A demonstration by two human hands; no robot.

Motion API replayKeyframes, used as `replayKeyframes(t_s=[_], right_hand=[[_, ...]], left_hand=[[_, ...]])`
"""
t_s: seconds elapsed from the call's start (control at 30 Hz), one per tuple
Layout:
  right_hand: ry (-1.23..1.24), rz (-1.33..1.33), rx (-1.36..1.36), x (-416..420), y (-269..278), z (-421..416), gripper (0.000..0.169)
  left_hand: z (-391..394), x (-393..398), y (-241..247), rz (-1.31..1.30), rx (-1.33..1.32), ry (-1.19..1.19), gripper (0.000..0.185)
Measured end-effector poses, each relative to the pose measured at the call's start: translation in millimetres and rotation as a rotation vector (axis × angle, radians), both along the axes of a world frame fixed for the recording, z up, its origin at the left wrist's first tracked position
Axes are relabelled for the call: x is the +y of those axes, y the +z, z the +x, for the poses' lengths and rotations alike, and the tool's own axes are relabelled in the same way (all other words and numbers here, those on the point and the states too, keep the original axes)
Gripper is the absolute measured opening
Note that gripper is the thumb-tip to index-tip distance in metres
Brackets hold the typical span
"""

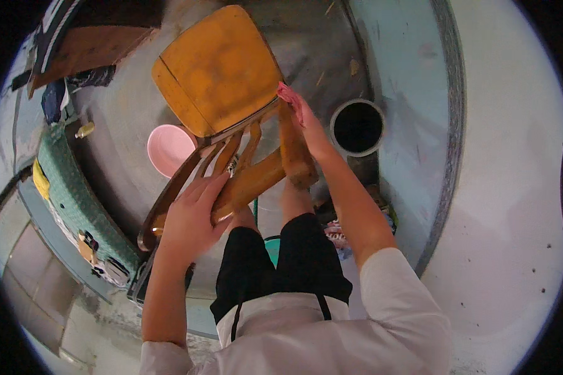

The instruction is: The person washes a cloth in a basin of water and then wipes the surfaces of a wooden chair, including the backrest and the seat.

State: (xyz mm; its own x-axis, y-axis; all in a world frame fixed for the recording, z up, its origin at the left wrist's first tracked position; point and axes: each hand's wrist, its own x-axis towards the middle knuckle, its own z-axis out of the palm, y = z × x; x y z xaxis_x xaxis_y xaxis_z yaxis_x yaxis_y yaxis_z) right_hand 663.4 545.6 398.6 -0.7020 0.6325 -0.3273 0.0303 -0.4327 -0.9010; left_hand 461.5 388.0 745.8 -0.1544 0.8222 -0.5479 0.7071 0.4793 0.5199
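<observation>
A wooden chair (220, 70) with an orange-brown seat and slatted back stands before me, its back towards my body. My left hand (192, 215) lies on the chair's wide top rail, thumb and fingers over the wood. My right hand (300, 110) presses a pink cloth (288, 96) against the back post close to the seat's right corner. Its fingers are mostly hidden by the cloth.
A pink basin (171, 150) sits on the floor left of the chair. At the right, by the wall, stands a round bucket (358, 127) with a dark inside. A bed or bench with a green cover (84, 187) runs along the left; a small bottle (85, 130) lies near it.
</observation>
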Motion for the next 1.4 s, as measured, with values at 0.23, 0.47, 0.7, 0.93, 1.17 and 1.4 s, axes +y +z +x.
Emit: replayKeyframes(t_s=[0.23, 0.47, 0.7, 0.93, 1.17, 1.4], right_hand=[[-0.236, -0.13, -0.079, -21.3, -125.0, -31.1, 0.084], [-0.103, -0.051, -0.051, -12.1, -31.4, -15.8, 0.077], [-0.189, 0.091, -0.113, -28.1, 263.5, 22.1, 0.079], [-0.162, 0.209, -0.11, -27.3, 224.9, 19.9, 0.071], [-0.27, -0.023, 0.014, 0.6, -120.0, 15.0, 0.07], [-0.244, -0.347, 0.057, 9.6, -128.4, -21.3, 0.067]], left_hand=[[-0.1, -2.9, 0.1, -0.033, 0.007, -0.005, 0.079], [-0.2, -12.4, -1.0, -0.03, 0.04, -0.001, 0.075], [-1.4, -9.5, -6.7, 0.052, 0.075, -0.055, 0.065], [-0.9, -14.2, -16.4, 0.059, 0.066, -0.038, 0.067], [-4.4, 10.9, -6.7, 0.039, -0.038, -0.037, 0.068], [-7.8, 3.8, -4.4, -0.008, -0.022, -0.039, 0.077]])
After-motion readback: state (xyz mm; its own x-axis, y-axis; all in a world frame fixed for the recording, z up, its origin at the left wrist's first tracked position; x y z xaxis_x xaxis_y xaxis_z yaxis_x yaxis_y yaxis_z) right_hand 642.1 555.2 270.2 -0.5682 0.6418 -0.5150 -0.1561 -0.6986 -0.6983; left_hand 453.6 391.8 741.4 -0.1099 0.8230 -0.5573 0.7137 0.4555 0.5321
